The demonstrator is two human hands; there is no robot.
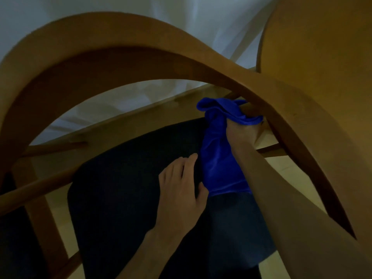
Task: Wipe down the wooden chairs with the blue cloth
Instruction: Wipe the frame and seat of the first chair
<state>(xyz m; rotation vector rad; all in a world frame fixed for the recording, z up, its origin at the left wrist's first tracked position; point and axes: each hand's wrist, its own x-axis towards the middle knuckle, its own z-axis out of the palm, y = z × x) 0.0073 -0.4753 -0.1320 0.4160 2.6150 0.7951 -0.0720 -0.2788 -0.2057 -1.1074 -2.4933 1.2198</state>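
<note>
Our right hand [240, 133] squeezes the blue cloth [219, 158] under the chair's curved wooden rail [267, 97]. Our left hand [181, 184] lies flat with loose fingers on the dark seat [120, 198], just beside the cloth. We should rub slowly along the wood and hold the chair steady.

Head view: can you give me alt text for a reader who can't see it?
The right hand grips a blue cloth against a wooden chair part under its curved back rail. The left hand rests open on the dark seat, beside the hanging cloth. The lighting is dim.
</note>
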